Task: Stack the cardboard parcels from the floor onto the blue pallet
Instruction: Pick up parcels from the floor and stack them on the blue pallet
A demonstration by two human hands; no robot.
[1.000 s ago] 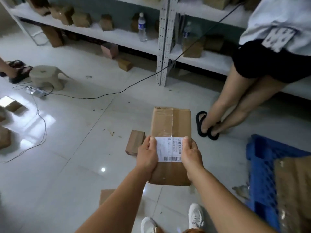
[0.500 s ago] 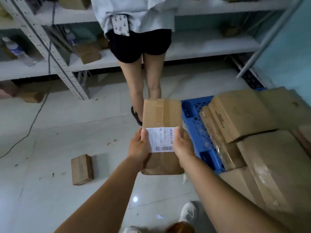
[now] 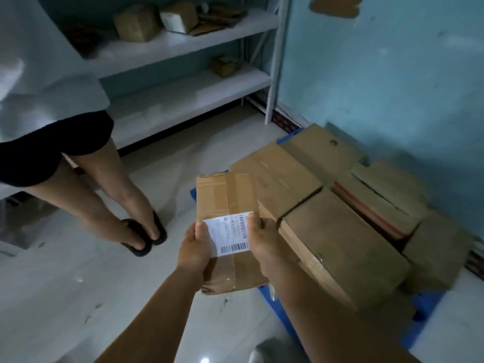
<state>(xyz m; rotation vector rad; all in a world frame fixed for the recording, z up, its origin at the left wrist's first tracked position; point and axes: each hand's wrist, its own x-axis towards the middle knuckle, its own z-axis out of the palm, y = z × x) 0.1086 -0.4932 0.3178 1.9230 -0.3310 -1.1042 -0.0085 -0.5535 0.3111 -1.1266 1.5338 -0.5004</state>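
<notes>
The left hand (image 3: 195, 246) and the right hand (image 3: 263, 238) are both gripping one cardboard parcel (image 3: 226, 203), thumbs lying on its top face either side of a white barcode label (image 3: 230, 235), fingers curling underneath; the parcel is hanging in the air at the centre of view, over the floor (image 3: 78, 297) and the near corner of the blue pallet (image 3: 264, 290); the pallet is lying at 3 o'clock from the parcel, against a turquoise wall (image 3: 392, 74), and stacked parcels (image 3: 340, 231) are already covering nearly all of it, the nearest one sitting just beside the right wrist; at 9 o'clock a second person's legs (image 3: 112, 195) in dark sandals are standing on the floor near the parcel; at 12 o'clock white shelving (image 3: 183, 93) is holding a few small boxes, though they are too dim and blurred to describe further.
</notes>
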